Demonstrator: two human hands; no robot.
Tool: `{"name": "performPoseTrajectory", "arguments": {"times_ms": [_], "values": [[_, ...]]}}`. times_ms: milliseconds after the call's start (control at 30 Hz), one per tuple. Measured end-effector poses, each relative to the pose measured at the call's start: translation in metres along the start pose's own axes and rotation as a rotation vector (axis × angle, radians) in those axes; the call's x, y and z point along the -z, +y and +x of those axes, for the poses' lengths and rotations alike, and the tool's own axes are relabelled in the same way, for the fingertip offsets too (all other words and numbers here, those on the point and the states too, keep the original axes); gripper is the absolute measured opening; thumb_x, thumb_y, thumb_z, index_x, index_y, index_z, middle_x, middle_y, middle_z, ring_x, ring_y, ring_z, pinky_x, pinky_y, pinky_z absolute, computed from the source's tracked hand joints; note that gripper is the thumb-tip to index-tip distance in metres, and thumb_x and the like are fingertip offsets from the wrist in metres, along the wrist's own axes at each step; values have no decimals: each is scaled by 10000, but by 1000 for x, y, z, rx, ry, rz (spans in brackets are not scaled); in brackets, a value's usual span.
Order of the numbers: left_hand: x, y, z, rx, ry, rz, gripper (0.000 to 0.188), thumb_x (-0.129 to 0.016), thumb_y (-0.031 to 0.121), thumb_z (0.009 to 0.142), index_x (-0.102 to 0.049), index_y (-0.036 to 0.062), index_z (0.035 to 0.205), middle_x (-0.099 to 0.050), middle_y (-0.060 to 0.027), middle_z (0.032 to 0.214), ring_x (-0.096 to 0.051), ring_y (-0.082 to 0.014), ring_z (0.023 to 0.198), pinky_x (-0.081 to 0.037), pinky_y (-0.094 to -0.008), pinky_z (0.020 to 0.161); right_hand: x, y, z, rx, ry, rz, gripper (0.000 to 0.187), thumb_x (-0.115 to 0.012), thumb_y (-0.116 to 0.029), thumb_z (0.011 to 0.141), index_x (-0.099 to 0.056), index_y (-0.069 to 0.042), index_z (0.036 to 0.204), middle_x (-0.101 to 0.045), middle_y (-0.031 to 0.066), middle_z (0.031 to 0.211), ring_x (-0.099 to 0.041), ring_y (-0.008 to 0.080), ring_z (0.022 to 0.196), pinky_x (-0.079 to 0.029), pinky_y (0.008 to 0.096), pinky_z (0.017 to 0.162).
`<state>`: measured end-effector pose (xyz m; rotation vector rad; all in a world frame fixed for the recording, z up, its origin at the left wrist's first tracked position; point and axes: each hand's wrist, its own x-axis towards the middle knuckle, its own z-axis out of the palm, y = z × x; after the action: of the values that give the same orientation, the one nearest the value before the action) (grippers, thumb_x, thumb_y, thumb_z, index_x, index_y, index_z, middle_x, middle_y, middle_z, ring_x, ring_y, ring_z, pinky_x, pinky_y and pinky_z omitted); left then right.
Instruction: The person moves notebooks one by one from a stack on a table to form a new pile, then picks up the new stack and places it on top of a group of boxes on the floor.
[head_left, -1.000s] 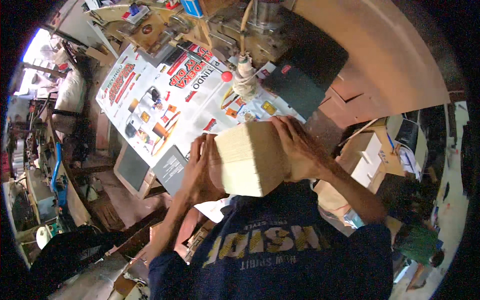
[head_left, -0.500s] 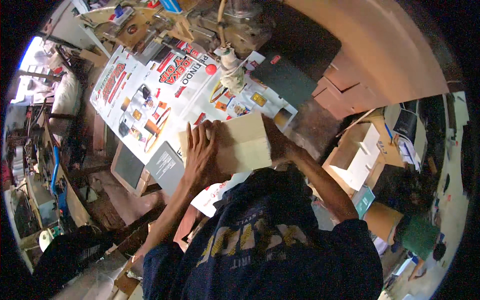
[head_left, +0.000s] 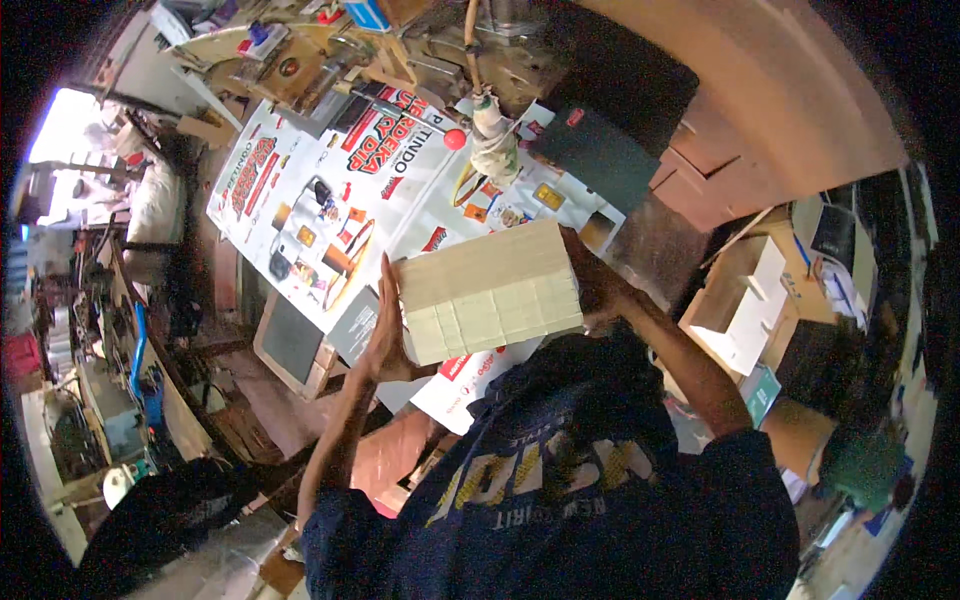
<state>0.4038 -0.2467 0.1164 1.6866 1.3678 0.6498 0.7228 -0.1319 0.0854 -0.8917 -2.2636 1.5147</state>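
A beige block-shaped bundle (head_left: 490,295) is held in front of my chest, between both hands. Its near side is split by thin seams into several sections. My left hand (head_left: 388,335) presses along its left end, fingers pointing away from me. At the opposite end is my right hand (head_left: 597,285), in shadow, its fingers partly hidden behind the bundle. Beneath and beyond the bundle lies a white printed sheet (head_left: 290,235) with red and black graphics.
A red ball knob (head_left: 455,139) and a cloth-wrapped lever (head_left: 493,150) stand over the sheet. A dark grey panel (head_left: 590,150) lies at the sheet's far right. To my right are a white slotted box piece (head_left: 750,310) and brown cardboard (head_left: 725,165). A dark framed board (head_left: 288,340) is at left.
My left hand has shifted from over the bundle's top to its left end. The bundle has turned, showing more of its seamed side. The whole view has moved slightly.
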Motion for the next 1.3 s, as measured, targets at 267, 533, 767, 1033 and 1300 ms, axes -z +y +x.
{"name": "performPoseTrajectory", "arguments": {"times_ms": [267,533,767,1033,1300], "values": [[-3,9,3,250,-29,-682,1044,-470,744,696,-201,77,1453,-400,-156,1404,-425,-369,1251,-408,-564,974,2,11,2,11,76,71,953,-813,-434,550,-408,29,1277,-491,207,1232,-478,334,1141,-386,409,975],[-41,-2,-39,392,449,-739,751,-425,575,865,-368,2,1348,-482,-197,1302,-558,-346,1105,-528,-482,847,21,15,-60,-55,184,325,912,-810,-454,563,-453,22,1254,-525,194,1209,-513,318,1111,-413,398,949],[-102,0,33,241,200,-756,601,-456,422,880,-497,-46,1256,-519,-205,1251,-526,-348,1124,-485,-480,889,56,-23,-202,-163,385,713,838,-796,-485,585,-524,23,1195,-593,176,1127,-582,304,1021,-468,382,878],[-234,126,159,61,-335,-357,574,-483,417,895,-476,-28,1258,-547,-210,1208,-549,-342,1070,-470,-469,906,78,46,-342,-538,745,599,670,-770,-431,660,-583,35,1104,-637,154,1017,-607,226,894,-488,371,762],[-396,236,271,332,-548,-521,543,-512,388,901,-462,-12,1264,-578,-179,1154,-570,-306,1040,-453,-441,927,170,55,-494,-614,841,895,737,-777,-403,688,-499,14,1229,-630,137,1055,-621,212,898,-507,334,744]]}}
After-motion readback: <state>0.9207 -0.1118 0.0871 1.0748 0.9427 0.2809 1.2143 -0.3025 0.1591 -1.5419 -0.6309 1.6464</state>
